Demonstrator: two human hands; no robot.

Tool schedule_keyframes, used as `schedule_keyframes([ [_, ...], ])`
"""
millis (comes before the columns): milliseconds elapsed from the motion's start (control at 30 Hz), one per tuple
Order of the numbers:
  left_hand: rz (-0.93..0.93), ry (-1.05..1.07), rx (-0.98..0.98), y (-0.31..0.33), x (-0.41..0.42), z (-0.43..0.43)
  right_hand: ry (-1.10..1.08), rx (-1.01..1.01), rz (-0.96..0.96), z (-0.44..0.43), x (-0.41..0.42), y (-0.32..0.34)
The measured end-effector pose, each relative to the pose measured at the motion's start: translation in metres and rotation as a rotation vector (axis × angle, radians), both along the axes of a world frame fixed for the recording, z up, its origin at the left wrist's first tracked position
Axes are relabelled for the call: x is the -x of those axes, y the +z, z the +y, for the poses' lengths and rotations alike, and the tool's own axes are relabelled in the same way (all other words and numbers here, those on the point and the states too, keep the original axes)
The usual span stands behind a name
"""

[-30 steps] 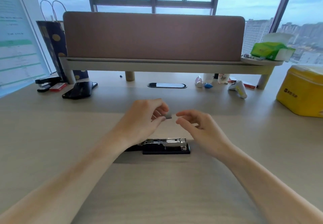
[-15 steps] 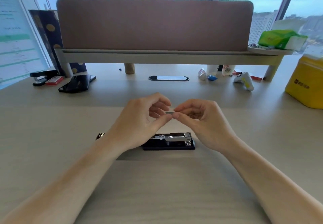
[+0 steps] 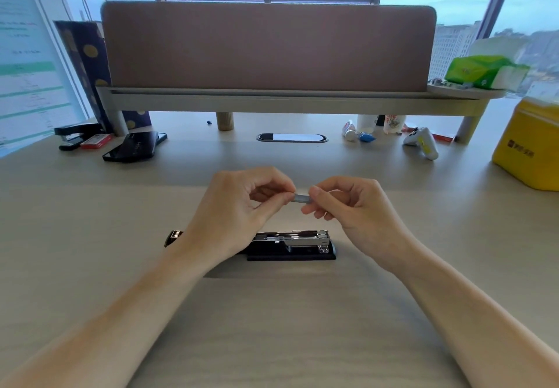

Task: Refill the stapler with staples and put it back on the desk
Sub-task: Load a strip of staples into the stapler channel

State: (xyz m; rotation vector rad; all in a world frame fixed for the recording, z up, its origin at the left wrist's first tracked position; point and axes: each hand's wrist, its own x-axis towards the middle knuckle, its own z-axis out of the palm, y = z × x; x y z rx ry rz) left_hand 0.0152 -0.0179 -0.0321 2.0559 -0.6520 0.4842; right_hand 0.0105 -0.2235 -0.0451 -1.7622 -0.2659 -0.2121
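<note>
A black stapler (image 3: pixel 292 246) lies flat on the desk (image 3: pixel 90 236) in front of me, opened out so that its shiny metal staple channel faces up. Part of it is hidden behind my left wrist, and its far end (image 3: pixel 173 236) pokes out to the left of that wrist. Above the stapler, my left hand (image 3: pixel 239 215) and my right hand (image 3: pixel 354 209) pinch the two ends of a short grey strip of staples (image 3: pixel 302 199) between thumb and fingertips.
A second black stapler (image 3: pixel 75 136), a red staple box (image 3: pixel 96 141) and a dark phone (image 3: pixel 134 147) lie at the back left. A monitor shelf (image 3: pixel 272 100) spans the back. A yellow tin (image 3: pixel 531 145) and a white controller (image 3: pixel 422 142) sit at the right.
One second ago only my left hand held the strip; my right hand has since closed on its other end. The view has shifted closer and slightly lower.
</note>
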Motion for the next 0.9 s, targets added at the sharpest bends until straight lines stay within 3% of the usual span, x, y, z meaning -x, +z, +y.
schedule_keyframes([
  [67,-0.005,-0.018,-0.008,0.000,0.001,0.001,-0.004,-0.012,-0.001,-0.001,0.001,0.000],
  [200,0.223,-0.103,0.134,0.003,0.002,-0.001,-0.045,0.026,-0.104,0.000,0.005,0.001],
  [333,0.272,-0.124,0.151,0.005,0.002,0.000,-0.017,0.077,-0.146,-0.004,0.012,0.000],
  [500,0.256,-0.189,-0.038,0.006,0.006,0.002,0.090,0.235,-0.041,-0.028,0.019,0.000],
  [600,0.209,-0.187,-0.150,0.003,0.008,0.000,0.099,0.199,0.027,-0.025,0.018,-0.008],
  [900,0.221,-0.163,-0.207,0.002,0.008,0.000,0.100,0.138,0.155,-0.017,0.014,-0.005],
])
